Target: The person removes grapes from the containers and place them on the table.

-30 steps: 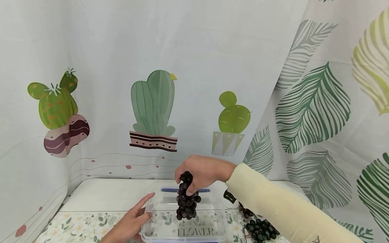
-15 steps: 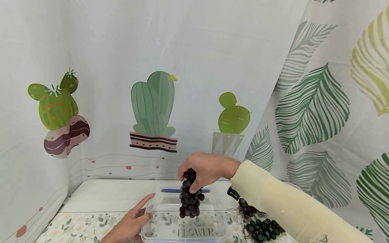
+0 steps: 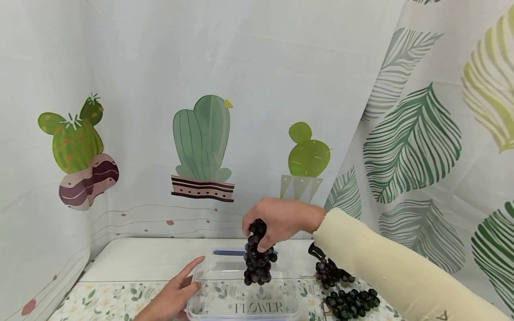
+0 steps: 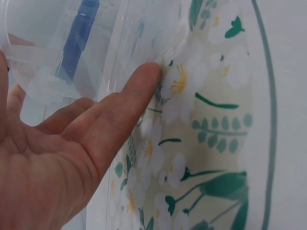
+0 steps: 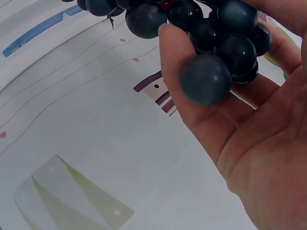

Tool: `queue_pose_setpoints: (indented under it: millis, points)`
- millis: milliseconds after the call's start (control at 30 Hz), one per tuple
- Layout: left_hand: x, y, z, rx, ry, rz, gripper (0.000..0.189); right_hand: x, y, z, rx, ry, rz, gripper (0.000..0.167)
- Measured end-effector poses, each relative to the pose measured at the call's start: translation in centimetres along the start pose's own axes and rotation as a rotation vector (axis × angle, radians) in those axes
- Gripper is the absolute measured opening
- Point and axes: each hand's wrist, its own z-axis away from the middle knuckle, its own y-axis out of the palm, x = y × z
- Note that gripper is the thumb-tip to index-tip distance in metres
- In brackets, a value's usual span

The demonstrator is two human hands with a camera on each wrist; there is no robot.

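A bunch of dark grapes (image 3: 258,263) hangs upright over the clear plastic container (image 3: 289,307), gripped near its top by my right hand (image 3: 277,220). In the right wrist view the fingers and thumb curl round the grapes (image 5: 235,52). My left hand (image 3: 172,292) rests against the container's left side, its index finger stretched toward the far corner. Seen from the left wrist, the fingers of that hand (image 4: 91,129) lie mostly straight beside the container's clear wall (image 4: 43,57). "FLOWER" lettering shows through the container's bottom.
Two more bunches lie right of the container: a reddish-black one (image 3: 331,273) and, closer to me, a black one (image 3: 351,304). A floral cloth (image 3: 108,296) covers the near table. Behind stands a white curtain (image 3: 257,67) printed with cacti and leaves.
My right hand has shifted right and slightly up, carrying the bunch of grapes with it. The left hand stays at the container's side. More of the bunches on the right now shows.
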Motion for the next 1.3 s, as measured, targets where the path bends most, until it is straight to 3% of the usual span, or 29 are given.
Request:
queue_pose_setpoints:
  millis: [800,1300]
  points:
    - [0.1,-0.2,0.0,0.019,-0.017,0.030,0.070,-1.7,-1.6,4.0,-0.014,0.022,0.020,0.028]
    - [0.1,-0.1,0.1,0.028,-0.009,0.048,0.070,-2.7,-1.0,7.0,-0.021,0.058,0.049,0.028]
